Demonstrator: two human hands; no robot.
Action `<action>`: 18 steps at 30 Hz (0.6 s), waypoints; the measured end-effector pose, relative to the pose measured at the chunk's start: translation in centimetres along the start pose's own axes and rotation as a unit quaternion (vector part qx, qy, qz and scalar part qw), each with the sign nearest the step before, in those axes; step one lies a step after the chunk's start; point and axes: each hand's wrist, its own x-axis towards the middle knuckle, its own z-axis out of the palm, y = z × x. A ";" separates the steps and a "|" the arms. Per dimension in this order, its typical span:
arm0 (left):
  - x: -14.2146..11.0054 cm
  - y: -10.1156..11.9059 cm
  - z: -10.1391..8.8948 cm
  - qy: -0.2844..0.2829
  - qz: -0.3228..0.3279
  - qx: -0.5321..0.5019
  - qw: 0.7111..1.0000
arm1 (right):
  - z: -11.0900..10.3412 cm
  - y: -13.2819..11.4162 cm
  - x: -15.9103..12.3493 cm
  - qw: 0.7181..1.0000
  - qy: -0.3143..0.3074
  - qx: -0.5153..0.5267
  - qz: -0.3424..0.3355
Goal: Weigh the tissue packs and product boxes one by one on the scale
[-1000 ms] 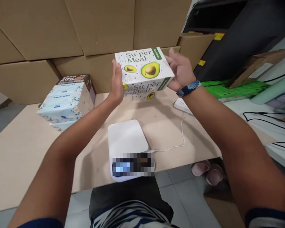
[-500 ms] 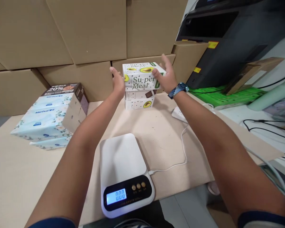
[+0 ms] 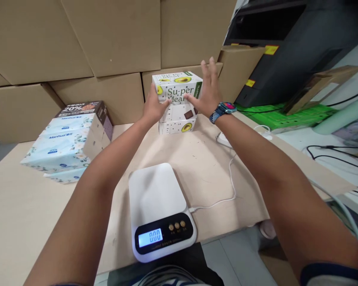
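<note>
Currently, head view: both hands at a stack of three cartons, upper centre of frame.
Top carton: white Su-per Meal avocado carton (image 3: 181,87), uppermost in the stack, its lettered front facing the wearer.
Lower cartons: middle carton (image 3: 177,113), brown square on its front; bottom carton (image 3: 176,127), avocado print, standing on the wooden tabletop (image 3: 197,171).
Left hand (image 3: 154,105): against the top carton's left side, thumb bent across the front's lower edge; other fingers mostly hidden, cannot tell whether they grip.
Right hand (image 3: 208,95): at the carton's right end, fingers spread and raised, thumb across its front; whether the thumb presses, cannot tell.
Right wrist: smartwatch (image 3: 223,111), blue patterned band.
Scale: white digital scale (image 3: 156,188), lower centre, lit display (image 3: 150,237) reading 0.00; white cable (image 3: 211,205) plugged into its right side.
Tissue packs: blue floral Manhua packs (image 3: 65,143), left of frame, dark "20%" packaging (image 3: 84,109) behind.
Backdrop: brown cardboard boxes (image 3: 113,39), upper left to centre.
</note>
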 end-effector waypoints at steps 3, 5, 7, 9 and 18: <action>-3.4 1.6 -0.8 0.004 -0.013 0.078 0.997 | 0.2 -0.9 -1.9 1.000 0.008 0.013 -0.022; -7.8 3.5 -1.8 -0.027 0.007 0.132 0.991 | 0.4 -1.7 -3.4 0.998 0.004 0.018 -0.054; -13.3 6.2 -3.4 -0.079 0.046 0.175 0.980 | 0.8 -2.9 -4.9 0.996 -0.013 0.029 -0.086; -19.0 9.4 -5.6 -0.122 0.094 0.231 0.961 | 1.3 -4.6 -6.2 0.993 -0.041 0.019 -0.111; -30.2 12.3 -24.1 0.256 -0.005 0.262 0.930 | 10.0 -17.3 -12.4 0.924 -0.281 0.261 0.011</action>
